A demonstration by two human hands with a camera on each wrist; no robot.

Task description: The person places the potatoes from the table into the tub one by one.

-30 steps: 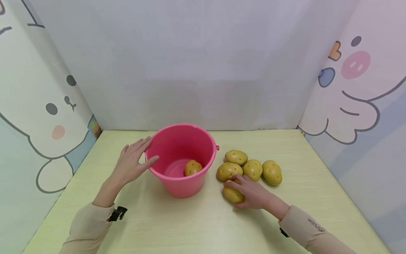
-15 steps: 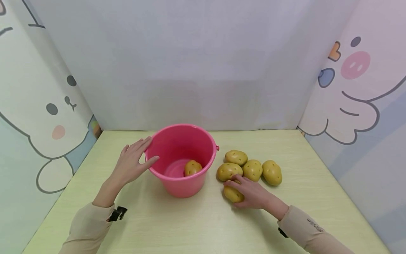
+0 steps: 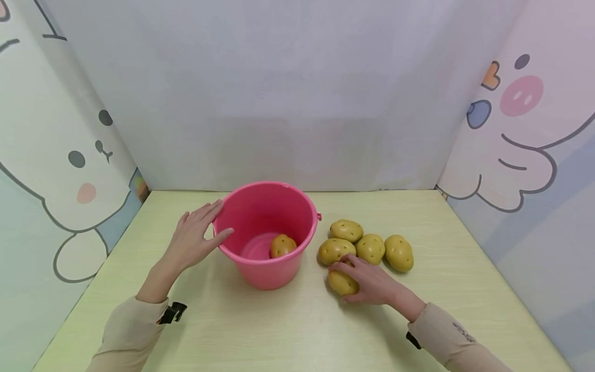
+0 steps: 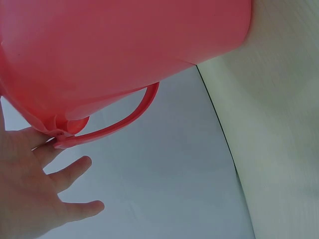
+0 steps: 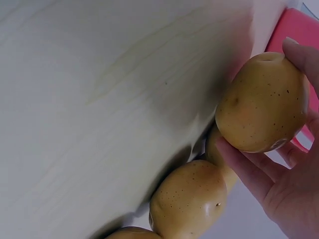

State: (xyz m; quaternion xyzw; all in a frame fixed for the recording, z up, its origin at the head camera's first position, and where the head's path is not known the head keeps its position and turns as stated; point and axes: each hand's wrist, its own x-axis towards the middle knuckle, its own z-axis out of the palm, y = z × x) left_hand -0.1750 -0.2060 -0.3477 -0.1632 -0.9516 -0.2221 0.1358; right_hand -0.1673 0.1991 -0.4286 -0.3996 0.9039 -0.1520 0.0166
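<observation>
A pink bucket (image 3: 267,274) stands upright on the table, with one potato (image 3: 282,246) inside at the right of its bottom. My left hand (image 3: 191,240) rests on the bucket's left rim, thumb reaching over it. In the left wrist view the fingers of that hand look straight and spread near the bucket's handle (image 4: 117,128). To the right of the bucket, my right hand (image 3: 372,283) holds a potato (image 3: 341,282) between thumb and fingers. The right wrist view shows this potato (image 5: 264,104) close up; whether it touches the table I cannot tell.
Just behind my right hand lie several more potatoes (image 3: 370,249), some touching one another. The rightmost potato (image 3: 398,253) is slightly apart. A pale wall (image 3: 297,119) closes off the table's back edge, and cartoon-printed panels (image 3: 516,139) flank both sides.
My right thumb has drawn in against the potato, and the potato has shifted very slightly. The left hand and the bucket stay where they were.
</observation>
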